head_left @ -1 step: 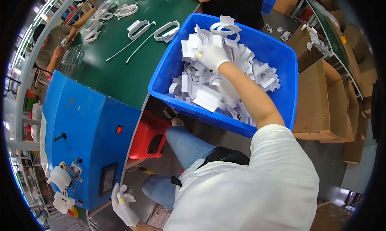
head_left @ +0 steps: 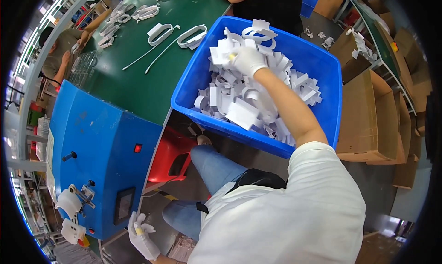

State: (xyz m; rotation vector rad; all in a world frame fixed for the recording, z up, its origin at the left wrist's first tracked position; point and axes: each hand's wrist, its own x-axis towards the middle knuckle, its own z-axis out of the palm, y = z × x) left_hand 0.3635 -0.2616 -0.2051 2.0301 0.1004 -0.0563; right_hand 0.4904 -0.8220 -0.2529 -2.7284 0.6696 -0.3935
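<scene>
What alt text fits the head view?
A white-gloved right grip is among loose white pieces in a blue bin; the left grip, also gloved, is near a blue machine. Looped white cables lie on a green table.

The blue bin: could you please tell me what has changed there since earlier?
The right hand has shifted slightly toward the far side of the blue bin, over white pieces; any grasp or release is unclear. The bin and the left hand, near the blue machine, stayed put.
</scene>
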